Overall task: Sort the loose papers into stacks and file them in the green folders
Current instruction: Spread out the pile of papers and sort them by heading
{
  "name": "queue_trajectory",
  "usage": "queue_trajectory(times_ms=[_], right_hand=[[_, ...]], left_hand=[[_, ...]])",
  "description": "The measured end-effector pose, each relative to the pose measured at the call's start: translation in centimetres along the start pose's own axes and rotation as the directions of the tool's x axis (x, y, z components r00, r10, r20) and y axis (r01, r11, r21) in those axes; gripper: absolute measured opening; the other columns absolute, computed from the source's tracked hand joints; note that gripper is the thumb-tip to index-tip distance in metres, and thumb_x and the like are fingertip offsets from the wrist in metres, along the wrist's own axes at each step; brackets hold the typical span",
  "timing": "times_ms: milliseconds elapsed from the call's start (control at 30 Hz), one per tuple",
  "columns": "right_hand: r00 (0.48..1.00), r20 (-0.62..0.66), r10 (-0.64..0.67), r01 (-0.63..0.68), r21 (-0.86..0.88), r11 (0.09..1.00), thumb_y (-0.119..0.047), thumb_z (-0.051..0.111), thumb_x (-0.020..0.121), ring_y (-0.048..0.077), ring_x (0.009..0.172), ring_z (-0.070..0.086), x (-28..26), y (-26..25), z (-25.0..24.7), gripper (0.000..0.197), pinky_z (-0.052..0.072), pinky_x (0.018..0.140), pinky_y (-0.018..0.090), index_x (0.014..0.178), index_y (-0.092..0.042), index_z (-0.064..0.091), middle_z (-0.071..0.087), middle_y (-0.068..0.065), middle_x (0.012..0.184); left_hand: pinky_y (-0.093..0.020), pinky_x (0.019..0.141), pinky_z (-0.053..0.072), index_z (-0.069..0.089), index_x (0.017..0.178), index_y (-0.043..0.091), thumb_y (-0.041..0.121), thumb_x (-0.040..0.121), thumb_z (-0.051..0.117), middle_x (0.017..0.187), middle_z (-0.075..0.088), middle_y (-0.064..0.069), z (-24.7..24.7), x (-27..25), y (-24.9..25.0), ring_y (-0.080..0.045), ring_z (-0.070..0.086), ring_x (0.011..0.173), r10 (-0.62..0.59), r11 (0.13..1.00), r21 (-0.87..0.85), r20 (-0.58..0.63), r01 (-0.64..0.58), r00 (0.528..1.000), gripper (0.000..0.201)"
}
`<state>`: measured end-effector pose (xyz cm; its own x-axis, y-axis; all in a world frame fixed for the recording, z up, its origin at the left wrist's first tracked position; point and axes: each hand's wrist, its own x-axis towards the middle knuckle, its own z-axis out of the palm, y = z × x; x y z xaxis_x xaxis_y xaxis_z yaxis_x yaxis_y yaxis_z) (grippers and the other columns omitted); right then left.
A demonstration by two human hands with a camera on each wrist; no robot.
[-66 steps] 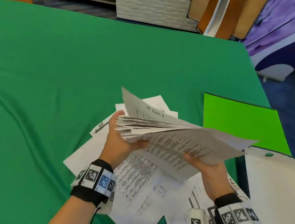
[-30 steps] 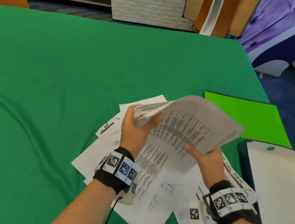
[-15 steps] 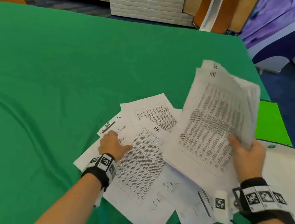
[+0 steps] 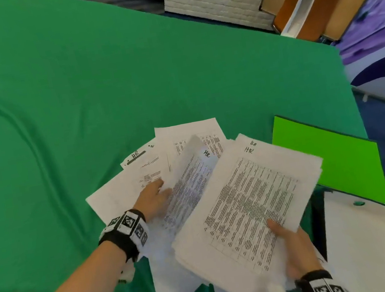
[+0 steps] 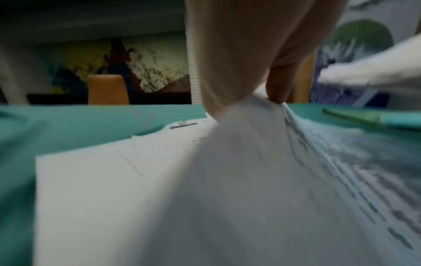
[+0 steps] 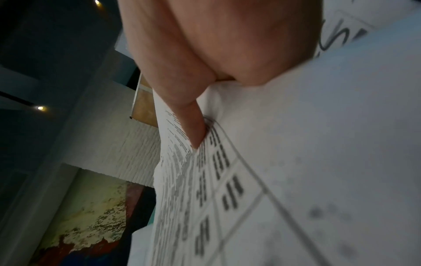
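Observation:
My right hand (image 4: 286, 234) grips a thick stack of printed papers (image 4: 250, 194) by its near edge, thumb on top; the top page is a table marked "HR". In the right wrist view the thumb (image 6: 184, 111) presses on that stack (image 6: 307, 162). My left hand (image 4: 160, 189) pinches the edge of one printed sheet (image 4: 190, 182) in the loose pile (image 4: 123, 198) and lifts it off the table. The left wrist view shows that sheet (image 5: 262, 180) between my left hand's (image 5: 252, 102) thumb and finger. A bright green folder (image 4: 330, 155) lies shut to the right, partly under the stack.
A green cloth (image 4: 75, 94) covers the table. A white flat box lid (image 4: 374, 250) lies at the near right corner by the folder. More loose sheets, one headed "HR" (image 4: 137, 156), fan out behind the left hand. The table's right edge (image 4: 354, 98) drops to blue floor.
The left hand let go of the stack, dropped to the loose pile and now pinches one sheet. The right hand has lowered the stack from upright to flatter, over the pile.

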<state>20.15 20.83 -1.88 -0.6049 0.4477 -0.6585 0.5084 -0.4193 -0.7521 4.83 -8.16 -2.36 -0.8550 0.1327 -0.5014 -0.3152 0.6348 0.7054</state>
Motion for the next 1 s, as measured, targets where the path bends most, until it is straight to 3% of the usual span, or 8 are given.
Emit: queue_trajectory(times_ms=[100, 200, 333, 500, 667, 833, 933, 1000], right_hand=[[0.982, 0.149, 0.112, -0.111, -0.015, 0.994, -0.013, 0.075, 0.077, 0.039, 0.103, 0.067, -0.1, 0.4, 2.0, 0.048, 0.047, 0.094, 0.061, 0.123, -0.010, 0.060, 0.070, 0.018, 0.113], [0.984, 0.131, 0.122, -0.106, -0.123, 0.987, -0.019, 0.080, 0.068, 0.035, 0.101, 0.068, -0.2, 2.0, 4.0, 0.056, 0.049, 0.094, 0.059, 0.121, -0.013, 0.064, 0.073, 0.011, 0.108], [0.990, 0.137, 0.029, -0.011, -0.131, 0.991, -0.015, 0.077, 0.078, 0.029, 0.100, 0.070, 0.2, 2.9, 5.2, 0.042, 0.052, 0.092, 0.055, 0.118, -0.018, 0.066, 0.072, 0.007, 0.110], [0.955, 0.269, -0.124, 0.102, 0.091, 0.991, -0.018, 0.069, 0.085, 0.029, 0.112, 0.065, -0.6, 0.5, 5.9, 0.048, 0.047, 0.099, 0.052, 0.131, -0.015, 0.057, 0.066, 0.012, 0.124], [0.889, 0.301, -0.346, 0.301, 0.185, 0.935, -0.027, 0.087, 0.064, 0.026, 0.122, 0.058, -1.6, -4.7, 8.8, 0.089, 0.043, 0.103, 0.047, 0.141, -0.018, 0.041, 0.062, 0.007, 0.131], [0.799, 0.252, -0.546, 0.584, -0.110, 0.804, -0.020, 0.072, 0.084, -0.006, 0.072, 0.064, -3.3, -8.9, 11.0, 0.009, 0.047, 0.069, 0.008, 0.086, -0.019, 0.063, 0.069, -0.020, 0.075], [0.755, 0.198, -0.625, 0.650, -0.106, 0.752, -0.018, 0.069, 0.087, 0.003, 0.095, 0.067, -3.1, -8.6, 11.7, 0.024, 0.051, 0.084, 0.013, 0.108, -0.006, 0.066, 0.072, -0.007, 0.105], [0.760, 0.176, -0.626, 0.647, -0.113, 0.754, -0.013, 0.070, 0.086, 0.008, 0.103, 0.066, -2.4, -7.4, 12.0, 0.033, 0.051, 0.085, 0.015, 0.117, -0.003, 0.062, 0.070, 0.003, 0.114]], left_hand=[[-0.038, 0.116, 0.027, 0.029, 0.150, 0.012, 0.052, 0.097, 0.046, 0.155, 0.032, -0.005, 1.1, -0.6, 1.4, -0.026, 0.033, 0.141, -0.126, 0.937, -0.293, 0.216, 0.187, 0.968, 0.069], [-0.044, 0.109, 0.038, 0.043, 0.142, 0.019, 0.076, 0.076, 0.058, 0.143, 0.050, 0.002, 2.1, -1.2, 2.2, -0.024, 0.047, 0.130, -0.053, 0.950, -0.274, 0.332, 0.150, 0.942, 0.088], [-0.044, 0.099, 0.048, 0.054, 0.124, 0.022, 0.017, 0.079, 0.079, 0.112, 0.065, 0.005, 2.6, -1.6, 2.3, -0.019, 0.062, 0.109, 0.107, 0.929, -0.369, 0.234, -0.014, 0.966, 0.051], [-0.044, 0.099, 0.049, 0.055, 0.129, 0.020, 0.018, 0.083, 0.073, 0.122, 0.068, 0.003, -1.9, -3.2, 4.0, -0.015, 0.066, 0.109, 0.357, 0.871, -0.451, 0.306, -0.196, 0.883, 0.050], [-0.038, 0.093, 0.054, 0.056, 0.126, 0.011, 0.009, 0.088, 0.066, 0.120, 0.069, -0.002, -6.2, -3.7, 7.3, -0.017, 0.067, 0.108, 0.534, 0.773, -0.470, 0.117, -0.427, 0.837, 0.040], [-0.019, 0.081, 0.054, 0.061, 0.121, 0.012, 0.006, 0.089, 0.064, 0.114, 0.069, 0.006, -6.9, -3.5, 8.6, -0.007, 0.067, 0.102, 0.605, 0.667, -0.401, -0.201, -0.628, 0.771, 0.033], [-0.019, 0.084, 0.054, 0.058, 0.122, 0.016, 0.007, 0.090, 0.064, 0.117, 0.066, 0.006, -5.6, -2.8, 8.3, -0.006, 0.064, 0.107, 0.571, 0.642, -0.389, -0.333, -0.661, 0.750, 0.034], [-0.020, 0.080, 0.056, 0.054, 0.121, 0.019, 0.011, 0.084, 0.072, 0.115, 0.066, 0.005, -4.4, -1.9, 7.3, -0.005, 0.065, 0.103, 0.476, 0.674, -0.448, -0.345, -0.588, 0.809, 0.042]])
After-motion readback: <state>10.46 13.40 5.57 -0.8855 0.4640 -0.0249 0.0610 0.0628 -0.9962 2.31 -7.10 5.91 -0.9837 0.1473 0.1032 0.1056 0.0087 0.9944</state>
